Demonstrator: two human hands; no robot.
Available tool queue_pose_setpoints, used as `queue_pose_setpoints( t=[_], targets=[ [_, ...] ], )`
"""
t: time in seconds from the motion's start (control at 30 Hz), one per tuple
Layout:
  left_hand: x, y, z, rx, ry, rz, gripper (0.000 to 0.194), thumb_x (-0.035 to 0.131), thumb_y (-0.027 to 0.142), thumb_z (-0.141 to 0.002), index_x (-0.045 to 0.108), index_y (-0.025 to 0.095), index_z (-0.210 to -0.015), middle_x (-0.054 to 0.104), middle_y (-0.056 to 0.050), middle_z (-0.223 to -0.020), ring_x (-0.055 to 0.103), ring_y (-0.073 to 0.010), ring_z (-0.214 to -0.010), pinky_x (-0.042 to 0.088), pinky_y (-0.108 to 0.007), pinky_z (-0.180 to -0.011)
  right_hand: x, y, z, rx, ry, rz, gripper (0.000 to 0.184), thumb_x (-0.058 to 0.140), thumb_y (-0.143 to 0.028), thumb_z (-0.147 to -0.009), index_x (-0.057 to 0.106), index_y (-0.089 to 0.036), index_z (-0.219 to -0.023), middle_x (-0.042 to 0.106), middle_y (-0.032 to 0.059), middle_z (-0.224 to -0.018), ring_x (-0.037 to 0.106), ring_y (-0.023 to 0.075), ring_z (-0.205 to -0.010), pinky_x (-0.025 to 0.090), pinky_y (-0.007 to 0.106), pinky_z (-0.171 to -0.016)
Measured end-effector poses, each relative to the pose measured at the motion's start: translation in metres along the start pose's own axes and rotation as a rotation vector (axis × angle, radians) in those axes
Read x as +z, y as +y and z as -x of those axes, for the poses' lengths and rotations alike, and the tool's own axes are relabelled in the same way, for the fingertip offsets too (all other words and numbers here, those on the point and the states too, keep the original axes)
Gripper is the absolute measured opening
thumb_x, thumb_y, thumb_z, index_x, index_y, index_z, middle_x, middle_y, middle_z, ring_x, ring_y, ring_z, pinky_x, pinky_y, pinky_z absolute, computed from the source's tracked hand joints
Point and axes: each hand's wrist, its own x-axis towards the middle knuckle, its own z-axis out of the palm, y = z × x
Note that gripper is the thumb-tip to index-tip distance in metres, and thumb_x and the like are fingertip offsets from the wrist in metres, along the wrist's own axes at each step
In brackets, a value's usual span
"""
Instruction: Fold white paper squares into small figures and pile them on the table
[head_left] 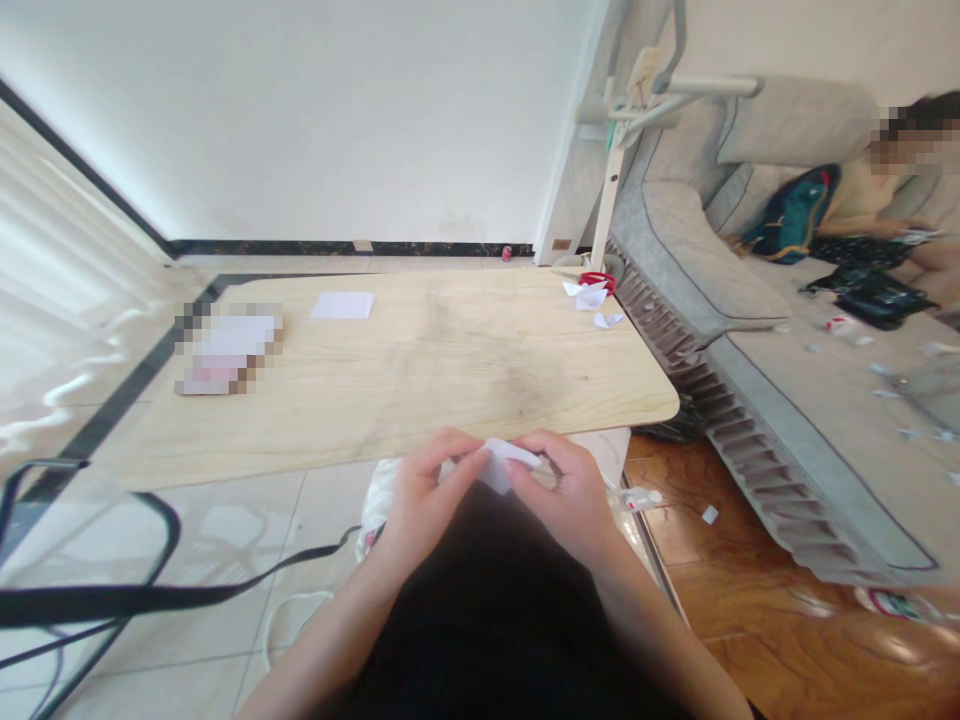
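Close to my body, just off the near edge of the table [450, 370], I hold a small folded piece of white paper [498, 470]. My left hand [439, 485] pinches its left side between thumb and fingers. On the other side, my right hand [566, 490] is closed on the paper with the thumb on top. Parts of the paper are hidden behind my fingers. At the table's far right corner lie folded white paper pieces [589, 294] beside red-handled scissors [598, 281]. A flat stack of white paper [343, 305] rests at the far left.
A blurred-out item [229, 350] lies on the table's left end. To the right stands a grey sofa [720, 250] where a person sits beside a blue backpack [795, 215]. A black strap [225, 597] crosses at lower left. A plastic bottle [641, 498] lies below the table's right side.
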Motion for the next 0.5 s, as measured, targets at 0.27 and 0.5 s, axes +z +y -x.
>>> queue_pose_setpoints(
  t=[0.27,0.5],
  targets=[
    [-0.003,0.002,0.003,0.033,0.039,0.022,0.009,0.062,0.021,-0.087,0.071,0.020,-0.086,0.069,-0.001,-0.086,0.062,-0.0152,-0.081,0.048,-0.025,-0.074,0.002,0.004,0.004,-0.058,0.053,-0.178,0.008,0.065,-0.017,-0.083,0.069,-0.023,-0.088,0.068,0.0010,-0.079,0.063,0.0181,-0.076,0.050,0.030,-0.071],
    [-0.004,0.010,0.007,0.057,0.042,-0.012,0.010,0.061,0.023,-0.088,0.071,0.021,-0.085,0.068,-0.002,-0.084,0.061,-0.0151,-0.076,0.048,-0.025,-0.069,0.001,0.001,0.003,-0.080,0.034,-0.158,0.012,0.066,-0.014,-0.081,0.071,-0.023,-0.087,0.069,0.0013,-0.078,0.063,0.0185,-0.075,0.050,0.031,-0.069]
  ],
)
